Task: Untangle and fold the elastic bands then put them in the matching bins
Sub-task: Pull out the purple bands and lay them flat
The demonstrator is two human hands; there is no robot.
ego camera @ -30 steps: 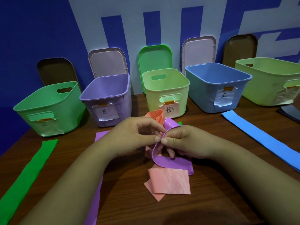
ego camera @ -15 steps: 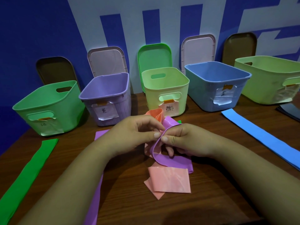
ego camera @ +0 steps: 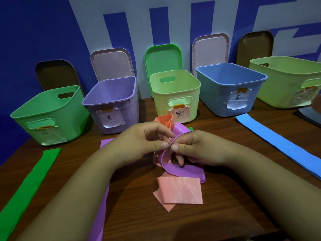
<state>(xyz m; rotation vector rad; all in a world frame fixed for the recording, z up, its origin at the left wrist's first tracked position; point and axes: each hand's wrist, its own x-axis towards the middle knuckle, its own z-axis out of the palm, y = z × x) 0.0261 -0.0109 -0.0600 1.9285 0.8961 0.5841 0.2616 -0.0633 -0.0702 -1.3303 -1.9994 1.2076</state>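
A purple band (ego camera: pixel 182 171) and a pink band (ego camera: pixel 180 190) are tangled together at the middle of the table. My left hand (ego camera: pixel 139 141) and my right hand (ego camera: pixel 196 148) meet over the knot, thumbs tip to tip, both pinching a raised fold of the purple band. A pink loop (ego camera: pixel 165 121) sticks up behind my fingers. The purple band's tail runs under my left forearm toward the near edge. Behind stand a green bin (ego camera: pixel 52 115), a purple bin (ego camera: pixel 111 101), a pale yellow-green bin (ego camera: pixel 175 94), a blue bin (ego camera: pixel 229 87) and a large light green bin (ego camera: pixel 288 80).
A green band (ego camera: pixel 29 186) lies flat at the left of the wooden table (ego camera: pixel 225 197). A blue band (ego camera: pixel 281 145) lies flat at the right, with a dark band (ego camera: pixel 309 115) beyond it. Several lids lean against the blue wall behind the bins.
Both hands stay pinched on the purple fold; they shifted only slightly. The bands on the table have not moved.
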